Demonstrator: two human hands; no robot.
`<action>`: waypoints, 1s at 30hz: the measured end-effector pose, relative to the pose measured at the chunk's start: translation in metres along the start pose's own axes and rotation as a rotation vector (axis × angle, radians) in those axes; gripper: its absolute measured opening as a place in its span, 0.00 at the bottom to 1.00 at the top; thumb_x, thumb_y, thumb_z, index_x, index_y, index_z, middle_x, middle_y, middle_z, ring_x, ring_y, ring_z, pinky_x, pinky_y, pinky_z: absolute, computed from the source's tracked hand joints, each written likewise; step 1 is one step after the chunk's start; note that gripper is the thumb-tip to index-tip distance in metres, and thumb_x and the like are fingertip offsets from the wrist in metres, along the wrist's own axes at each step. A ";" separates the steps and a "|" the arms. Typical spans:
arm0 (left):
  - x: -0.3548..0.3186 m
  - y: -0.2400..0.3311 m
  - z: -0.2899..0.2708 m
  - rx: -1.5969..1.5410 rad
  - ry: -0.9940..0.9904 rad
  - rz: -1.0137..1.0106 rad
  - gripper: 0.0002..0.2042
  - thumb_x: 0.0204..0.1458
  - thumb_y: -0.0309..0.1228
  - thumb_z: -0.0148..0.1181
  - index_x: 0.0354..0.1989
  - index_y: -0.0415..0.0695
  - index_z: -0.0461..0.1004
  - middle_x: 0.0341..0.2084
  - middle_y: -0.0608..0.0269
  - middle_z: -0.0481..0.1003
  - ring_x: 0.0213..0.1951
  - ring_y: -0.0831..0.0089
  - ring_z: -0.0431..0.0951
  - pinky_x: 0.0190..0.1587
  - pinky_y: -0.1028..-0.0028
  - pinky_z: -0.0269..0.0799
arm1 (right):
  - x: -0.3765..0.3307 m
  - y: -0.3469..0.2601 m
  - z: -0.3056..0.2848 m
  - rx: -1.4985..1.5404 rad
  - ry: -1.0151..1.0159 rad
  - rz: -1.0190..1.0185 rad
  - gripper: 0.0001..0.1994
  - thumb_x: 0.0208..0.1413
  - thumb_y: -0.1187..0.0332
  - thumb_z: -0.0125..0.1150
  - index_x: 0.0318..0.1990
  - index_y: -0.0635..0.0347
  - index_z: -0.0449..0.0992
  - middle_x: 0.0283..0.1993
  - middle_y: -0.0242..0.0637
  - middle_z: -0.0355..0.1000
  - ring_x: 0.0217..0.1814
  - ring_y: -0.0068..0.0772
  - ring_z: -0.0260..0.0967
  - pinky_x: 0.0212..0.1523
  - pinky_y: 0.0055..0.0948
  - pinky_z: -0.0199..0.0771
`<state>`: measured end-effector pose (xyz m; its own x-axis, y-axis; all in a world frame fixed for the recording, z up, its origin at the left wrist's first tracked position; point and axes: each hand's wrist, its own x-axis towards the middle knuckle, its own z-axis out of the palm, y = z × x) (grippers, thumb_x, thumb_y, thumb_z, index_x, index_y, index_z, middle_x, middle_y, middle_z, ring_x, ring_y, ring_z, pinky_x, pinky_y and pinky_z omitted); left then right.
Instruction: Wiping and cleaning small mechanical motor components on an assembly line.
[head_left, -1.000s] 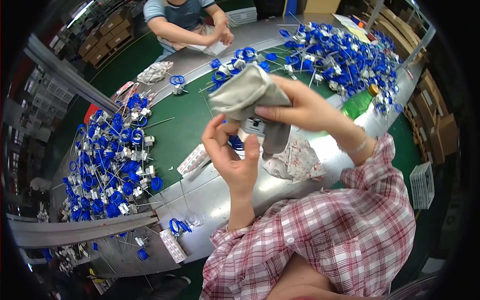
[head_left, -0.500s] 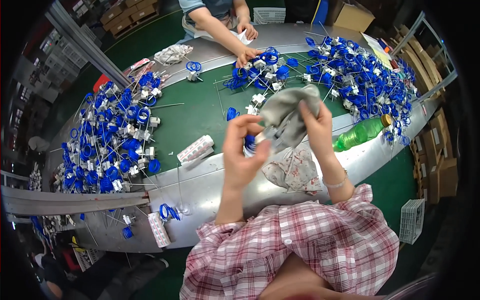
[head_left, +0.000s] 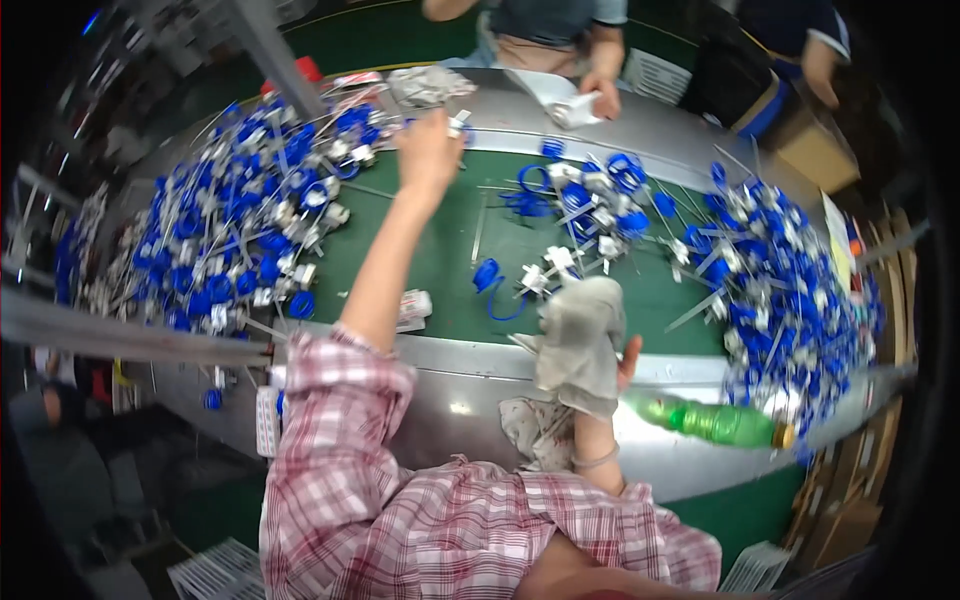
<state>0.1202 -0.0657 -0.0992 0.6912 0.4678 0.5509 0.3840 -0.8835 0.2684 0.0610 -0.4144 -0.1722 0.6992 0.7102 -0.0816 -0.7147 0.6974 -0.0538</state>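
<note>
Two hands [head_left: 430, 155]; one grey cloth [head_left: 580, 345] on right hand [head_left: 629, 362]; one green bottle [head_left: 708, 421].

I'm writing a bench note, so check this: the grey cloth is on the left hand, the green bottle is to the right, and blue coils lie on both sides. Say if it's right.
Wrong hand: the head view shows the grey cloth on the right hand, not the left hand. The green bottle is to the right and blue coils lie on both sides.
</note>
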 end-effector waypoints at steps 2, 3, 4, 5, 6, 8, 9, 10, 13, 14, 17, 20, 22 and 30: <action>-0.003 -0.007 0.039 0.083 -0.102 -0.005 0.17 0.39 0.32 0.59 0.38 0.43 0.64 0.32 0.53 0.70 0.38 0.58 0.70 0.39 0.59 0.62 | 0.001 -0.009 -0.003 0.029 0.041 -0.011 0.38 0.46 0.45 0.49 0.60 0.59 0.47 0.61 0.45 0.48 0.63 0.49 0.44 0.62 0.48 0.39; -0.011 -0.015 0.050 0.097 -0.123 -0.005 0.17 0.39 0.31 0.58 0.39 0.43 0.63 0.34 0.53 0.69 0.40 0.58 0.70 0.39 0.59 0.62 | -0.002 -0.010 0.003 -0.052 -0.009 -0.010 0.40 0.45 0.45 0.51 0.60 0.58 0.45 0.62 0.44 0.47 0.63 0.48 0.42 0.62 0.48 0.37; -0.011 -0.015 0.053 0.110 -0.135 -0.026 0.18 0.40 0.30 0.57 0.40 0.43 0.62 0.35 0.52 0.68 0.40 0.58 0.69 0.41 0.59 0.62 | 0.000 -0.014 0.008 -0.134 -0.064 -0.026 0.42 0.43 0.46 0.54 0.61 0.58 0.43 0.62 0.43 0.45 0.64 0.48 0.41 0.62 0.48 0.36; -0.013 -0.017 0.053 0.122 -0.146 -0.046 0.19 0.40 0.29 0.56 0.42 0.42 0.61 0.37 0.52 0.67 0.41 0.57 0.69 0.42 0.59 0.62 | 0.001 -0.015 0.013 -0.136 -0.064 0.002 0.42 0.43 0.46 0.54 0.61 0.58 0.43 0.62 0.43 0.45 0.64 0.48 0.41 0.62 0.48 0.36; -0.019 -0.022 0.051 0.091 -0.151 -0.074 0.16 0.40 0.28 0.53 0.41 0.42 0.62 0.36 0.52 0.67 0.40 0.55 0.69 0.42 0.59 0.64 | 0.003 -0.016 0.019 -0.140 -0.078 -0.033 0.42 0.43 0.46 0.55 0.61 0.57 0.44 0.62 0.43 0.45 0.64 0.48 0.41 0.62 0.49 0.35; -0.022 -0.021 0.029 0.031 -0.107 -0.065 0.16 0.39 0.27 0.54 0.39 0.40 0.63 0.36 0.49 0.67 0.40 0.54 0.68 0.40 0.58 0.65 | 0.002 -0.025 0.017 -0.094 -0.026 -0.122 0.41 0.41 0.49 0.58 0.60 0.56 0.47 0.62 0.42 0.45 0.64 0.47 0.40 0.63 0.50 0.34; -0.026 -0.024 0.017 -0.028 -0.057 -0.045 0.16 0.38 0.26 0.55 0.38 0.38 0.63 0.35 0.47 0.67 0.39 0.52 0.68 0.39 0.58 0.66 | 0.000 -0.028 0.015 -0.098 -0.019 -0.122 0.41 0.41 0.49 0.58 0.60 0.56 0.47 0.62 0.42 0.45 0.64 0.47 0.40 0.63 0.50 0.34; -0.033 -0.039 -0.001 -0.012 0.029 -0.031 0.12 0.38 0.27 0.54 0.33 0.37 0.67 0.31 0.46 0.69 0.37 0.52 0.69 0.38 0.59 0.66 | -0.002 -0.029 0.016 -0.049 -0.024 -0.108 0.41 0.41 0.49 0.59 0.60 0.56 0.48 0.62 0.41 0.45 0.64 0.46 0.40 0.62 0.50 0.34; -0.050 -0.080 -0.046 0.186 -0.316 -0.296 0.09 0.37 0.26 0.53 0.28 0.35 0.71 0.30 0.45 0.71 0.34 0.53 0.72 0.36 0.62 0.70 | -0.010 -0.033 0.021 -0.035 -0.092 -0.114 0.41 0.41 0.49 0.59 0.60 0.56 0.48 0.62 0.41 0.46 0.64 0.45 0.40 0.62 0.53 0.32; -0.069 -0.107 -0.048 0.303 -0.304 -0.270 0.09 0.37 0.27 0.53 0.28 0.36 0.71 0.31 0.47 0.71 0.34 0.55 0.73 0.36 0.62 0.70 | -0.013 -0.033 0.021 0.003 -0.104 -0.087 0.41 0.41 0.49 0.59 0.60 0.56 0.48 0.62 0.41 0.46 0.64 0.44 0.41 0.62 0.54 0.32; -0.104 -0.137 -0.033 0.486 -0.144 -0.202 0.09 0.38 0.27 0.53 0.29 0.38 0.71 0.32 0.50 0.71 0.35 0.57 0.73 0.36 0.61 0.69 | -0.017 -0.024 0.026 -0.024 -0.110 -0.098 0.41 0.41 0.47 0.58 0.59 0.56 0.49 0.62 0.41 0.47 0.63 0.45 0.42 0.61 0.56 0.33; -0.105 -0.148 -0.028 0.515 -0.058 -0.231 0.10 0.40 0.30 0.54 0.31 0.39 0.70 0.32 0.51 0.71 0.35 0.59 0.73 0.35 0.60 0.69 | -0.027 -0.015 0.037 -0.077 -0.028 -0.138 0.38 0.41 0.48 0.57 0.58 0.58 0.53 0.60 0.42 0.51 0.61 0.46 0.48 0.61 0.48 0.42; -0.101 -0.166 -0.036 0.452 -0.095 -0.359 0.11 0.41 0.34 0.56 0.31 0.40 0.69 0.31 0.51 0.72 0.34 0.58 0.74 0.35 0.61 0.69 | -0.035 -0.004 0.044 -0.137 -0.009 -0.126 0.37 0.42 0.49 0.57 0.58 0.58 0.53 0.59 0.43 0.52 0.60 0.46 0.49 0.61 0.47 0.44; -0.086 -0.103 -0.182 -1.454 0.431 -0.493 0.16 0.50 0.35 0.49 0.43 0.37 0.66 0.37 0.55 0.70 0.37 0.68 0.71 0.40 0.72 0.68 | -0.039 -0.009 0.052 -0.147 0.040 -0.023 0.29 0.52 0.55 0.47 0.58 0.60 0.52 0.59 0.46 0.52 0.61 0.48 0.49 0.60 0.49 0.44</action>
<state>-0.0898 -0.0193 -0.0304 0.3674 0.8835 0.2907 -0.5518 -0.0446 0.8328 0.0416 -0.4436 -0.1170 0.7162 0.6878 -0.1183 -0.6956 0.6898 -0.2009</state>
